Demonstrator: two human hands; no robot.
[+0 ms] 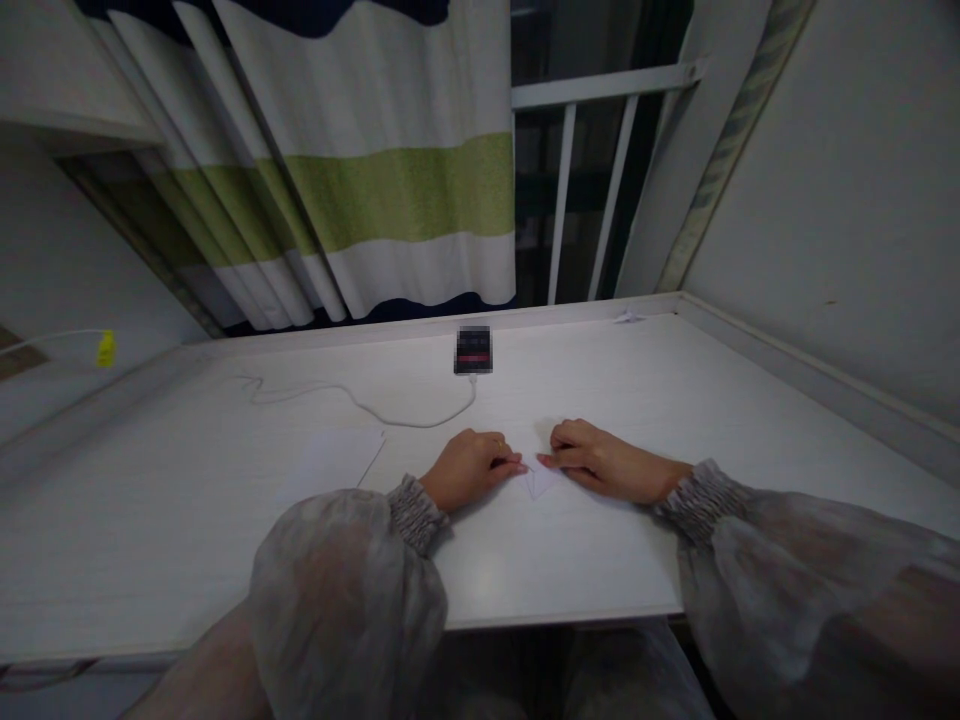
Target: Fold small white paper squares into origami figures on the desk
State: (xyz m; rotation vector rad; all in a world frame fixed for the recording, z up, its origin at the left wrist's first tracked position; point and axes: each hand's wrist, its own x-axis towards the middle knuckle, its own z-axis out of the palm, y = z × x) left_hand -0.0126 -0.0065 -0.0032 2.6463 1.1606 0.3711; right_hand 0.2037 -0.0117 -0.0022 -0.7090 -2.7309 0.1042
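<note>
A small piece of folded white paper [537, 484] lies on the white desk in front of me, its lower end coming to a point. My left hand [471, 468] is closed at its left side, with thumb and forefinger pinched on the edge. From the other side my right hand [611, 462] grips the paper's right corner between thumb and fingers, the other fingers curled in. Both hands rest low on the desk, and their fingers cover parts of the upper edge. Loose grey elastic-cuffed sleeves cover both forearms.
Left of my hands lies white paper [330, 462] with a thin dark line along its right edge. A dark phone-like device [473, 350] stands at the back, with a white cable [405, 423] running left. A small whitish object [628, 317] sits far right. Curtains [397, 200] hang behind.
</note>
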